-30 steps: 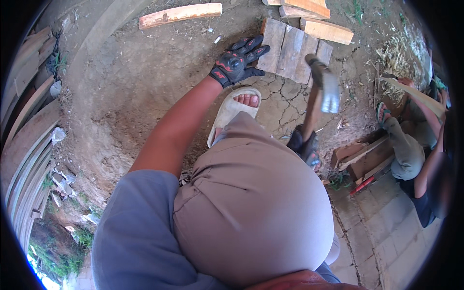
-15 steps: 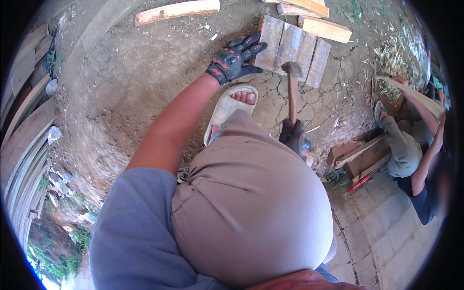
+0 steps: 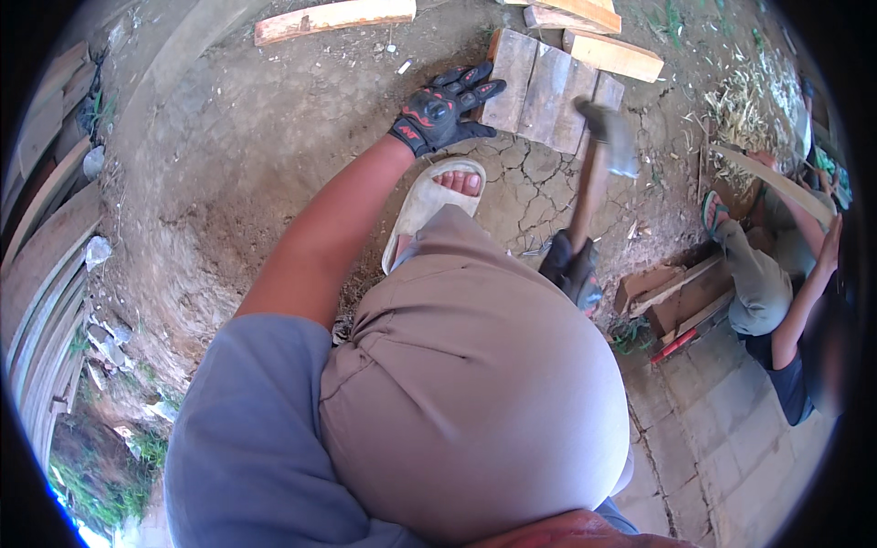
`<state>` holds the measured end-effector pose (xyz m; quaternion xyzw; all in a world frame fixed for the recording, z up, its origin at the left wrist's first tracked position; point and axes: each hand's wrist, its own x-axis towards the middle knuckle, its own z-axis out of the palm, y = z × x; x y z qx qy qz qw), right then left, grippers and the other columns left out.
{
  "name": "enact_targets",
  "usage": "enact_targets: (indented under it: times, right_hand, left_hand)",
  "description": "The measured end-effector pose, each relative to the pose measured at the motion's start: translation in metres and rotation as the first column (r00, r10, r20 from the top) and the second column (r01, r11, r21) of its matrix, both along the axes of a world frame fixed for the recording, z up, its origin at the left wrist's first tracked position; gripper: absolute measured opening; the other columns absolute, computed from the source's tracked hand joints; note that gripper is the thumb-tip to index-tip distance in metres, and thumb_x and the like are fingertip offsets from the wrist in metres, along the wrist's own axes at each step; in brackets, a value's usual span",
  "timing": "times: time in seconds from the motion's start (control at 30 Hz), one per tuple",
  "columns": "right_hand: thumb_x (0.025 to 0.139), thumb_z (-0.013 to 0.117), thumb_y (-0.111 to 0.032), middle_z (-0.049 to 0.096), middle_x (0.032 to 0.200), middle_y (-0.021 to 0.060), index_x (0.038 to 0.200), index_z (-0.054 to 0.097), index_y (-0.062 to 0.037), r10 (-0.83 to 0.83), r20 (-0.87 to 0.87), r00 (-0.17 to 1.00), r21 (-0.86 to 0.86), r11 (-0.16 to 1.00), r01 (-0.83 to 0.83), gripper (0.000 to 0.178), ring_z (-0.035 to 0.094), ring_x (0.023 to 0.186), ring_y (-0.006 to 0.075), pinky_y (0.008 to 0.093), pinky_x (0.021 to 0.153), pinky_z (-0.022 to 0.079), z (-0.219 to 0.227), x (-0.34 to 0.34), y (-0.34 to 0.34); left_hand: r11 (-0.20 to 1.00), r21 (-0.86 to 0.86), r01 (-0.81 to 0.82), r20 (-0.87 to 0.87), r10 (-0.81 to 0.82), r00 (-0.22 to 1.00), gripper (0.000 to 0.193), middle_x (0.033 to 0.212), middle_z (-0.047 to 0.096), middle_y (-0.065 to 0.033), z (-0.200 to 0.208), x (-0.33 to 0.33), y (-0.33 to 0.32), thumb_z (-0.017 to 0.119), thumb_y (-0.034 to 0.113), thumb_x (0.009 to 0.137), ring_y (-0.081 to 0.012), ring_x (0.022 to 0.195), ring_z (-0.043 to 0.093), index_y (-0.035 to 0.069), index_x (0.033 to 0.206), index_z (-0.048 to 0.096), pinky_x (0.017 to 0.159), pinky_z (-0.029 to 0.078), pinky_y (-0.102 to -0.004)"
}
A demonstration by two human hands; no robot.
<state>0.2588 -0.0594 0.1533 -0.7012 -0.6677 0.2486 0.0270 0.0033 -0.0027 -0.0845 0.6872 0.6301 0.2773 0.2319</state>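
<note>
Plank panel (image 3: 548,91), made of several weathered boards side by side, lies at the upper middle of the view on bare, cracked earth (image 3: 228,183), which spreads across most of the ground. Pale paving (image 3: 731,438) covers the lower right. Long boards (image 3: 46,283) are stacked along the left rim, bent by the lens. At the right a co-worker (image 3: 763,288) sits in grey-green trousers, with a long pale strip (image 3: 786,183) at the hands; what grips it there is too small to tell. Below the panel, the wearer's trousered knee (image 3: 475,393) fills the middle. A heap of pale shavings (image 3: 749,119) lies beyond the panel's right side, and a long, bark-edged timber (image 3: 333,20) to its upper left. Cut wooden blocks (image 3: 614,57) sit just beside its far right edge. A hammer (image 3: 594,169) slants up from below, its blurred head overlapping the panel's near right corner; whether they touch I cannot tell. An off-white sandal (image 3: 416,219) holds a bare foot near the left hand. That left hand (image 3: 437,111), in a black glove with red trim, is spread wide, fingers at the panel's left edge. The right hand (image 3: 574,272), gloved alike, is closed around the hammer's handle. Smallest is a white stub (image 3: 404,67) on the earth.
</note>
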Motion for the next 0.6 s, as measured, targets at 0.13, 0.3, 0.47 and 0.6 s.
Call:
enact_targets:
  times: [0.13,0.3,0.47,0.6]
  right_hand:
    - [0.108,0.06,-0.029,0.071,0.088,0.0228,0.122,0.062,-0.0007,0.128,-0.025,0.992,0.086,0.988,-0.125,0.031,0.072,0.076,0.0417,0.0504,0.066,0.053,-0.119,0.084,-0.048]
    - [0.108,0.058,-0.028,0.072,0.096,0.0246,0.125,0.064,0.0009,0.067,0.17,0.983,-0.236,0.971,-0.025,0.034,0.071,0.08,0.0441,0.0545,0.07,0.055,-0.033,-0.002,0.003]
    - [0.11,0.053,-0.028,0.07,0.109,0.0275,0.12,0.062,0.0026,0.071,-0.062,0.996,0.018,0.997,-0.07,0.034,0.071,0.087,0.0468,0.0556,0.071,0.054,-0.005,-0.007,0.002]
    - [0.111,0.054,-0.033,0.069,0.086,0.0274,0.108,0.06,0.0001,0.201,0.183,0.962,-0.115,0.977,-0.182,0.034,0.069,0.078,0.0494,0.0562,0.068,0.053,-0.079,-0.003,0.0]
  left_hand:
    - [1.0,0.026,-0.003,-0.042,0.005,0.999,0.084,0.173,0.038,-0.0049,0.001,0.004,0.003,0.073,0.066,0.09,-0.0351,0.15,0.047,0.034,0.163,0.046,0.123,0.041,-0.0504]
    - [1.0,0.006,-0.001,-0.037,0.001,0.999,0.084,0.173,0.038,-0.0046,0.005,0.0,0.005,0.072,0.067,0.09,-0.0356,0.15,0.047,0.035,0.163,0.045,0.123,0.041,-0.0511]
    - [1.0,-0.006,0.002,-0.02,-0.002,1.0,0.084,0.172,0.04,-0.0044,0.005,0.0,-0.003,0.072,0.068,0.09,-0.0369,0.149,0.048,0.035,0.163,0.046,0.123,0.041,-0.0508]
    - [1.0,-0.005,0.003,-0.027,-0.004,1.0,0.085,0.171,0.041,-0.0047,0.005,0.003,0.006,0.072,0.069,0.089,-0.0378,0.148,0.049,0.034,0.163,0.047,0.122,0.042,-0.0507]
